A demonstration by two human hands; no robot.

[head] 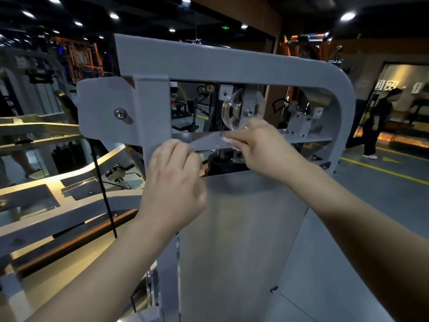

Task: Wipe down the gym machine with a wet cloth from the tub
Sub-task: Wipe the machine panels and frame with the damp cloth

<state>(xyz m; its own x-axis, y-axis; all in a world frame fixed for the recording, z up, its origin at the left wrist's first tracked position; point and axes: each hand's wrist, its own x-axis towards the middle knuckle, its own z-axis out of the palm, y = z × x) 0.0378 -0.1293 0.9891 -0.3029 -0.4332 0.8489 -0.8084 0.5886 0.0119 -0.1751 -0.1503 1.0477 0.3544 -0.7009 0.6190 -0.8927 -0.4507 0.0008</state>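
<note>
Head view: gym machine (232, 63) stood directly ahead; left hand (173, 180) and right hand (257, 147), fingers curled, apparently pinched a pale cloth (206, 142) taut along its crossbar (313, 140). Wiping seemed underway; the next move called for sliding the cloth sideways, pressed flat.

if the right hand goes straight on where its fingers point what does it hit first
Probably the grey upright post, since the right hand points left along the crossbar; the left hand sits just below that line, depth unclear.

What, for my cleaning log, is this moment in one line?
phase: wiping | left hand: grips grey cloth | right hand: pinches it | where: machine crossbar | tub: unseen
</note>
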